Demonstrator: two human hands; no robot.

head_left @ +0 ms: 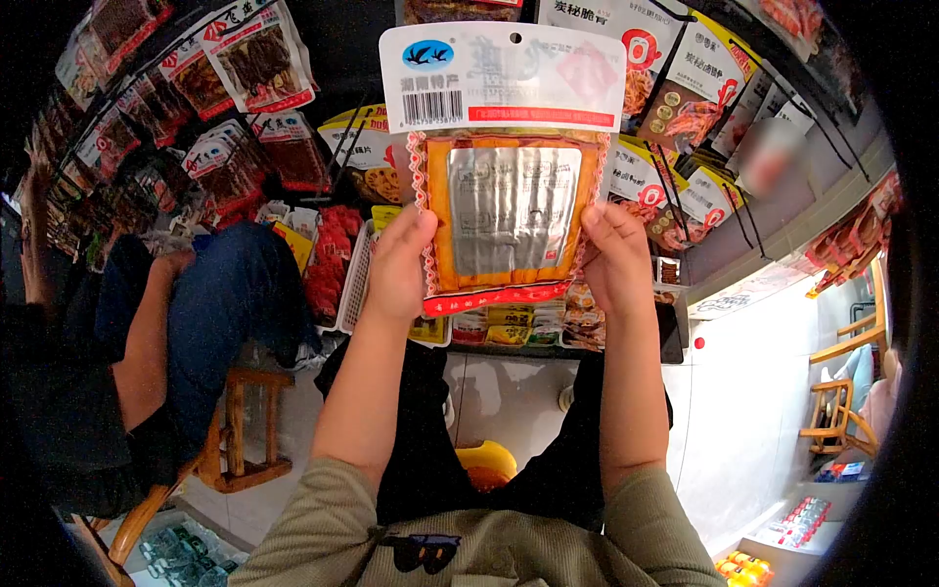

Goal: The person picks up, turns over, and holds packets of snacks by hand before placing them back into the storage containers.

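A flat snack packet (430,196) is held up in front of me, its printed back toward the camera. It has a white top with a blue bird logo and a barcode, a silver label panel, orange contents and a red lower edge. My left hand (399,256) pinches its left edge, thumb on the near face. On the opposite edge my right hand (616,256) grips it the same way. The fingers behind the packet are mostly hidden. Behind it hang more snack packets (696,83) on rack hooks.
At left a person in dark jeans (230,313) sits on a wooden chair (245,430). A white basket (354,279) and low trays of small packets (509,325) stand below the rack. Bottled drinks (181,553) lie at lower left; a wooden chair (846,347) is at right.
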